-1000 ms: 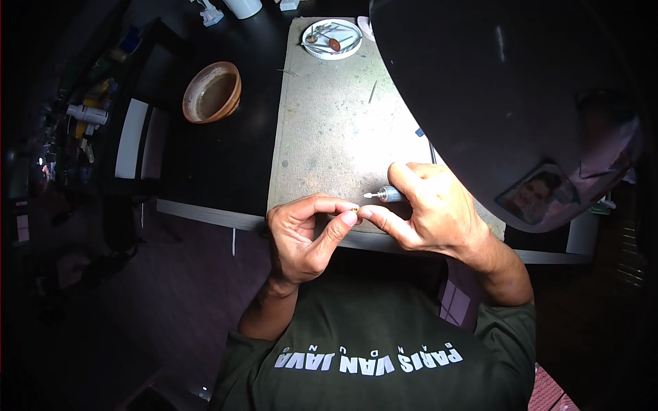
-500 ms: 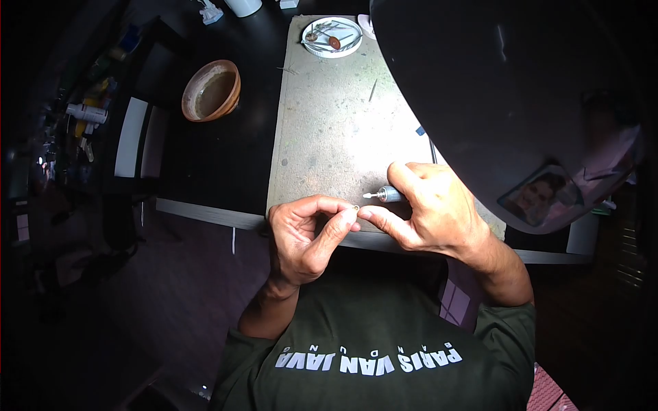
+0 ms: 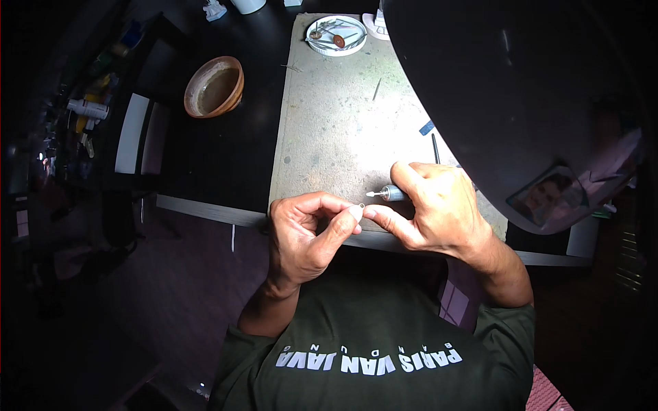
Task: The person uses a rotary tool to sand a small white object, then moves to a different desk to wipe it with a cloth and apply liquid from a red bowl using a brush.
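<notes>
A tiny ring-shaped piece [image 3: 362, 205], perhaps a finger ring, is pinched between the thumb and index finger of my left hand [image 3: 312, 229]. My right hand [image 3: 435, 205] is closed around a rotary tool handpiece [image 3: 392, 193], whose pale pointed bit faces left. That bit hovers above and slightly right of the ring, apart from it. The right thumb reaches to the ring's edge and seems to touch it. Most of the handpiece is hidden inside the right hand.
Under the hands lies a stained beige work mat [image 3: 308, 130]. A round white dish [image 3: 336, 51] at its far end holds several bits and discs. Left stands a brown bowl [image 3: 214, 88]. A dark lamp or magnifier panel [image 3: 507, 96] overhangs the right side. A blue piece [image 3: 427, 128] lies near it.
The ring and both hands have shifted very slightly right, and the ring shows more of its opening. The camera view has moved a little. Both grips stay the same.
</notes>
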Motion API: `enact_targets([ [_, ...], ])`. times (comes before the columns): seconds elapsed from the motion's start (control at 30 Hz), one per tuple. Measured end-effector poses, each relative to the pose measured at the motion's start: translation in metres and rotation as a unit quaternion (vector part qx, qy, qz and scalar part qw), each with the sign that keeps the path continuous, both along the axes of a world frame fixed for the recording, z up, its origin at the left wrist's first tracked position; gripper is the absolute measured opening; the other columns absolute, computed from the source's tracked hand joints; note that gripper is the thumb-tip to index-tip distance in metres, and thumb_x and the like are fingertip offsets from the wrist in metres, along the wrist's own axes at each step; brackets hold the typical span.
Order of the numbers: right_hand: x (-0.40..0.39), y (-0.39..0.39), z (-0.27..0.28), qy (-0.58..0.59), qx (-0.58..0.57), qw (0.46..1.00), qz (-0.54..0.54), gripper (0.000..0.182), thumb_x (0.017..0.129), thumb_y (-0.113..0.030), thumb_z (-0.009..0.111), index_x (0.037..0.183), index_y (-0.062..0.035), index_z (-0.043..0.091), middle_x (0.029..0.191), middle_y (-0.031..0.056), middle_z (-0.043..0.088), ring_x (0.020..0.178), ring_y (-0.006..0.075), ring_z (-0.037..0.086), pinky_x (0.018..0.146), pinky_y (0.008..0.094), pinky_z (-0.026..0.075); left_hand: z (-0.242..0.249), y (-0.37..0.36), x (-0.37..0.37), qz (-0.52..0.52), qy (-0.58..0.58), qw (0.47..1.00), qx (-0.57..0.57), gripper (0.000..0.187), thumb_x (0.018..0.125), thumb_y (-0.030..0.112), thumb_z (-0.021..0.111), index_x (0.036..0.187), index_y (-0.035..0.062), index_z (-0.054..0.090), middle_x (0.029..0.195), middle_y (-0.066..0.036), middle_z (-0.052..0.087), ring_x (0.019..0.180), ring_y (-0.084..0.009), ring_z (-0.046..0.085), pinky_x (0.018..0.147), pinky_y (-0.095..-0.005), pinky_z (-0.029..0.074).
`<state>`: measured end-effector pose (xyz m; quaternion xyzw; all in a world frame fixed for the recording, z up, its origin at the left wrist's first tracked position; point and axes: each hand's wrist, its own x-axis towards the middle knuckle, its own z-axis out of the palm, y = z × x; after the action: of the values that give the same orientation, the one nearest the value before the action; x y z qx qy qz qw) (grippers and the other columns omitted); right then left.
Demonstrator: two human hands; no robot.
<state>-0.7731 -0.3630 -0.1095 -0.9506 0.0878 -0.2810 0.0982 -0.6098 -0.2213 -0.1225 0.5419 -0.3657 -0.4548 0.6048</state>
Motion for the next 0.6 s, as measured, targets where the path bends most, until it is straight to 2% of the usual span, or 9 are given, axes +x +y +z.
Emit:
enact_targets([
  [0.23, -0.0011, -0.0002, 0.0016, 0.000, -0.017, 1.000, 0.014, 0.046, 0.072, -0.039, 0.084, 0.069, -0.0068, 0.051, 0.054, 0.0061, 0.047, 0.044, 0.0221, 0.049, 0.041, 0.0352, 0.037, -0.0048, -0.0019, -0.0046, 0.015, 0.021, 0.999, -0.038, 0.008, 0.092, 0.001, 0.065, 0.091, -0.0059, 0.069, 0.078, -0.009, 0.070, 0.072, -0.0084, 0.065, 0.068, -0.0209, 0.051],
  [0.47, -0.0008, 0.0004, 0.0006, 0.002, -0.030, 0.999, 0.020, 0.048, 0.071, -0.041, 0.084, 0.067, -0.0074, 0.051, 0.052, 0.0047, 0.044, 0.042, 0.0207, 0.047, 0.039, 0.0351, 0.034, -0.0011, 0.0002, -0.0057, 0.021, 0.006, 1.000, -0.018, 0.007, 0.091, 0.001, 0.067, 0.088, -0.0054, 0.070, 0.076, -0.011, 0.071, 0.072, -0.0096, 0.067, 0.068, -0.0213, 0.052],
  [0.6, 0.0011, 0.0009, 0.0040, 0.009, -0.001, 1.000, 0.018, 0.048, 0.071, -0.043, 0.083, 0.067, -0.0074, 0.051, 0.051, 0.0043, 0.043, 0.041, 0.0208, 0.046, 0.039, 0.0354, 0.034, -0.0002, -0.0003, -0.0052, 0.021, -0.002, 1.000, -0.023, 0.007, 0.090, 0.001, 0.068, 0.087, -0.0051, 0.071, 0.077, -0.011, 0.072, 0.071, -0.0097, 0.067, 0.067, -0.0212, 0.053],
])
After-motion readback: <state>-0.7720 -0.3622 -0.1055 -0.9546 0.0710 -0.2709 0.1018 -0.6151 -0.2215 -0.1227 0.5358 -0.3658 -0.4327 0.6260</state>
